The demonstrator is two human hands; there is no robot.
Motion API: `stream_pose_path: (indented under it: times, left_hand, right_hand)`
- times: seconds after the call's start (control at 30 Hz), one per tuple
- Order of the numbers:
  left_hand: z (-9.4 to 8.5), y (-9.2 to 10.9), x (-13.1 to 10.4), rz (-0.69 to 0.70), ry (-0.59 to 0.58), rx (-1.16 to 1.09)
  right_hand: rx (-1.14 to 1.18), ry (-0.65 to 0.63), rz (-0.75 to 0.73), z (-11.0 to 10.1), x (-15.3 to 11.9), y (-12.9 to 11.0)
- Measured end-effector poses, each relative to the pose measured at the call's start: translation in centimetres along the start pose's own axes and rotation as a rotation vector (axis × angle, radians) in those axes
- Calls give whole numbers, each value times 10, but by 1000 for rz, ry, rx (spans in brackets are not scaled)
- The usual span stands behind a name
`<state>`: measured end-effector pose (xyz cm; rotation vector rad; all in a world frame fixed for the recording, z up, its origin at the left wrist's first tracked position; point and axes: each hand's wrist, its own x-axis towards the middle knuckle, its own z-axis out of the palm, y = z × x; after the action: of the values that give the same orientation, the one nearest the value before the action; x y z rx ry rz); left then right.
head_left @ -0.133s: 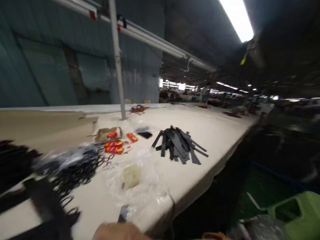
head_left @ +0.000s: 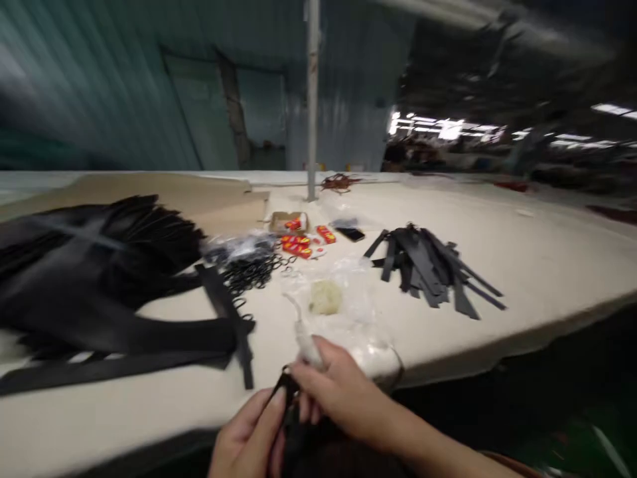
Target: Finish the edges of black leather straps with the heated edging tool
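Note:
My left hand is low in the middle of the view, thumb and fingers pinched on a narrow black strap. A small ring shows at the strap's upper end. Just to its right, my right hand is closed around a small white bottle with a thin, pale nozzle pointing up and left. Its fingertips are close to the strap's end; whether they touch it I cannot tell. Beyond the hands, a yellowish lump sits on clear plastic film. Black rings lie heaped left of it, partly under a plastic bag.
Large black pieces are stacked on the left of the white-covered table. Dark strips lie in a pile on the right. Red-yellow packets, a small carton and a phone sit farther back, before a metal post.
The view has swung left and down, so the table's contents appear farther right. Both hands, barely visible at the bottom edge before, now show with the strap and the white bottle.

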<state>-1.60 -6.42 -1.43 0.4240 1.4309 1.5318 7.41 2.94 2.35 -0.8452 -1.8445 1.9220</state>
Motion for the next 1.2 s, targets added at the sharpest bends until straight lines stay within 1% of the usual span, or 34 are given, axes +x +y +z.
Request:
stream_pose_path:
  times: [0.03,0.07,0.17,0.27,0.37,0.43,0.47,0.5,0.6,0.63,0.67,0.7,0.73,0.77,0.83,0.87,0.9,0.93,0.97,1.0,1.13,1.2]
  left_hand:
    - [-4,-1,-6,-4,21,-5]
    - [-4,0,-9,-4,-1,-7]
    - [1,4,-10,5,-42,-2]
    - [6,5,-9,-11,-49,-13]
    - [7,7,-8,-3,-42,33]
    - [6,9,-8,57,-22,163]
    - [6,10,-8,113,-8,248]
    - [6,11,-7,181,8,341]
    - [5,9,-5,383,93,573]
    - [4,6,-3,421,109,609]
    - [3,4,-2,441,108,613]
    - [2,2,-1,443,86,585]
    - [1,-1,-1,429,48,537]
    - [-1,-3,0,405,0,486]
    - [-4,-6,0,347,-74,417]
    - [-6,-7,0,325,-94,410]
    - [-7,-8,0,310,-102,417]
    - [-9,-9,-1,298,-102,433]
    - [-9,-10,0,291,-103,445]
    - [-10,-11,0,285,-103,449]
    - [-8,-15,-1,265,-117,404]
    - [-5,-15,-1,260,-127,394]
  right_hand:
    - [14,-20,24,-2,1,1]
    - [39,-24,41,-5,2,1]
    - [91,-55,68,-12,2,1]
    - [101,-46,45,-14,1,3]
    - [57,-52,38,-14,2,8]
    - [-64,-44,-2,-14,2,13]
    - [-178,-15,-74,-14,1,16]
    - [-327,30,-188,-13,1,20]
    - [-793,213,-661,-9,-3,32]
    - [-881,259,-784,-7,-5,35]
    - [-915,278,-848,-5,-6,37]
    - [-895,269,-848,-4,-7,37]
    - [-829,243,-787,-4,-8,36]
    - [-724,212,-676,-4,-8,33]
    - [-446,151,-379,-6,-9,25]
    - [-312,121,-237,-7,-9,21]
    - [-203,93,-132,-8,-9,17]
    - [-131,65,-69,-9,-9,15]
    - [-100,40,-49,-9,-10,15]
    - [-110,30,-63,-9,-10,16]
    - [-316,83,-241,-9,-11,31]
    - [-366,116,-286,-9,-11,37]
